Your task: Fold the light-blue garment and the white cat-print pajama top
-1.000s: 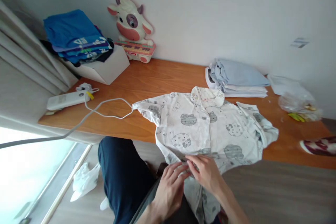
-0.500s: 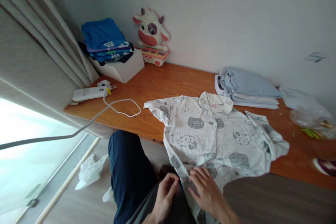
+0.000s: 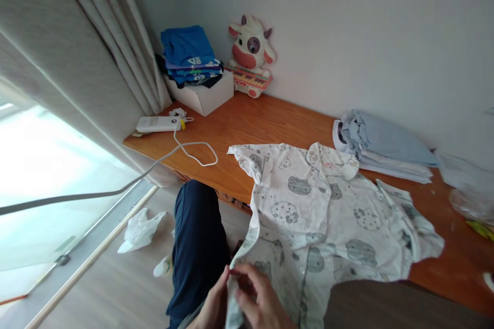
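A white shirt with grey cat prints (image 3: pixel 328 216) lies spread on the wooden table (image 3: pixel 270 123), its lower part hanging over the front edge toward me. My left hand (image 3: pixel 212 306) and my right hand (image 3: pixel 258 303) meet at the bottom of the view, both pinching the shirt's hanging front edge near its buttons. The fingers are closed on the cloth.
A stack of folded light-blue clothes (image 3: pixel 382 146) sits at the table's right. A pile of blue clothes (image 3: pixel 191 56) rests on a white box (image 3: pixel 204 95) beside a cow toy keyboard (image 3: pixel 250 59). A white device (image 3: pixel 158 123) with a cable lies at the left near curtains (image 3: pixel 96 56).
The view has swung left and down. Both hands have moved lower along the shirt's hanging edge and now grip it further down, nearer to me.
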A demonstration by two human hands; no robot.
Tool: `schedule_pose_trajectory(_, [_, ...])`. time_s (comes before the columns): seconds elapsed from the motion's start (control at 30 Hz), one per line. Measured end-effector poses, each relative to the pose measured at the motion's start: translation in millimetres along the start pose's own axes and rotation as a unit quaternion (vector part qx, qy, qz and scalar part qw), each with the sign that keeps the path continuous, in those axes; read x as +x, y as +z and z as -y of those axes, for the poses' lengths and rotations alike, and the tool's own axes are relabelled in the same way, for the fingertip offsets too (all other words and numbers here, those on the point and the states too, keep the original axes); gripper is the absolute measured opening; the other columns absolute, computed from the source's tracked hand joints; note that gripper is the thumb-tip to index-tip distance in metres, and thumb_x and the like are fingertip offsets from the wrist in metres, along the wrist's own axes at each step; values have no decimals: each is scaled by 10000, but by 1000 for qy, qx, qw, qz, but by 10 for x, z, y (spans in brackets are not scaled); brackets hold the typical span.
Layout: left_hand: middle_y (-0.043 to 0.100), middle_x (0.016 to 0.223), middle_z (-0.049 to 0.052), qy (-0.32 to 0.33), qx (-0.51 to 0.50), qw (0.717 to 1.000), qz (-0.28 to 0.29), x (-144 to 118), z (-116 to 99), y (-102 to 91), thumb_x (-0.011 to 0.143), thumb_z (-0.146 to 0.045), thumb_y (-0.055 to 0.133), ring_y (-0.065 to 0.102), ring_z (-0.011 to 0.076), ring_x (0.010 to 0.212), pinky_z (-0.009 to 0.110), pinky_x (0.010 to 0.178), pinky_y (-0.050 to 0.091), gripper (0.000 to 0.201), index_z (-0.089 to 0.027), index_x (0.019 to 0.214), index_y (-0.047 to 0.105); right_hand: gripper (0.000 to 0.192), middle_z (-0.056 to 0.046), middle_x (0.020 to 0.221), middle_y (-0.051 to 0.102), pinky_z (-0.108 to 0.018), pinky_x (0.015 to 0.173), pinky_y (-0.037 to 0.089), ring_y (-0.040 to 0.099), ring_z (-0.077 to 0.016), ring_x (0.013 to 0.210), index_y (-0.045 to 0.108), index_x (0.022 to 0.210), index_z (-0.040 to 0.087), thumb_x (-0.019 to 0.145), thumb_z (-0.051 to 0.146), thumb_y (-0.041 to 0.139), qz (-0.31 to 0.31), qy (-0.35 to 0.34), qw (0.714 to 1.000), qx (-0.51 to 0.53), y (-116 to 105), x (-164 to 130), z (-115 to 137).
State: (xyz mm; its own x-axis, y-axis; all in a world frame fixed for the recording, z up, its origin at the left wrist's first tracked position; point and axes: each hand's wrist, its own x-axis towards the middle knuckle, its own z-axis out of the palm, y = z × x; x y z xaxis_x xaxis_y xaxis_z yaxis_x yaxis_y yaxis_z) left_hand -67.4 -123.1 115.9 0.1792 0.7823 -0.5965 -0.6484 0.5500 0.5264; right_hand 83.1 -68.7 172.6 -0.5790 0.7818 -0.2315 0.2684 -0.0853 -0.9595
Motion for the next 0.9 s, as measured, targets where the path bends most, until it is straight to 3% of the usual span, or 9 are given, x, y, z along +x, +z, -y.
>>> schedule_pose_trajectory(0.07, [717, 853, 54, -14, 37, 998, -53, -121, -142, -255, 893, -770, 680, 735, 280, 855, 443, 829, 607, 531, -246, 944, 752, 741, -33, 1427, 722, -420, 1054, 583, 715, -304, 1255, 557, 1515, 401, 819, 249, 759, 71, 15, 997, -8, 210, 55, 22])
schedule_pose_trajectory(0.13, [720, 887, 33, 14, 119, 991, -54, -199, -281, -481, 859, -640, 814, 711, 240, 872, 382, 874, 586, 453, -219, 1007, 738, 580, -44, 1315, 784, -382, 1028, 577, 754, -290, 1178, 671, 1417, 332, 850, 232, 732, 112, 21, 992, -52, 245, 131, 58])
schedule_pose_trajectory(0.2, [738, 951, 43, 44, 220, 974, -32, -214, -371, -644, 825, -592, 865, 692, 240, 902, 350, 860, 575, 506, -201, 1113, 727, 280, -28, 1058, 836, -318, 898, 580, 793, -237, 968, 790, 1196, 291, 965, 256, 635, 104, 15, 990, -98, 105, 267, 157])
schedule_pose_trajectory(0.3, [751, 914, 53, 67, 360, 928, -76, -132, -370, -767, 775, -640, 864, 669, 257, 841, 342, 761, 570, 570, -193, 1106, 741, 280, 0, 889, 805, -278, 776, 543, 750, -177, 793, 796, 1162, 297, 1077, 312, 530, 14, -34, 991, -130, -317, 657, 414])
schedule_pose_trajectory(0.43, [790, 989, 82, 75, 336, 928, -144, 26, -243, -768, 713, -711, 848, 721, 331, 967, 407, 871, 611, 638, -197, 1083, 766, 326, -61, 1036, 777, -373, 967, 539, 713, -236, 986, 691, 1359, 253, 1079, 370, 572, -167, -127, 942, -262, -948, 1460, 712])
schedule_pose_trajectory(0.53, [805, 1090, 107, 59, 278, 947, -151, 70, -211, -728, 710, -719, 845, 749, 356, 1034, 427, 912, 622, 695, -199, 1163, 757, 663, -174, 1329, 695, -492, 1038, 515, 635, -352, 1200, 527, 1556, 181, 998, 495, 702, -258, -98, 872, -404, -1300, 1976, 757])
schedule_pose_trajectory(0.6, [809, 1102, 110, 84, 312, 932, -163, 61, -233, -706, 675, -718, 866, 752, 365, 1043, 434, 936, 622, 715, -208, 1164, 752, 688, -189, 1387, 653, -496, 1020, 515, 611, -373, 1222, 569, 1510, 175, 958, 545, 746, -264, -66, 855, -441, -1457, 2177, 719])
schedule_pose_trajectory(0.77, [785, 909, 93, 69, 414, 898, -130, 44, -383, -643, 805, -786, 722, 746, 333, 915, 386, 791, 626, 619, -186, 959, 735, 136, -99, 1216, 712, -432, 1032, 459, 624, -289, 1154, 732, 1054, 238, 1051, 307, 616, -231, -64, 861, -450, -1690, 2315, 581])
schedule_pose_trajectory(0.9, [773, 933, 79, 81, 464, 874, -123, 79, -563, -689, 811, -785, 719, 756, 324, 924, 374, 754, 636, 607, -219, 1027, 675, 341, -147, 1409, 655, -513, 1112, 382, 541, -339, 1310, 655, 1326, 210, 1029, 377, 668, -245, -93, 844, -467, -1798, 2352, 521])
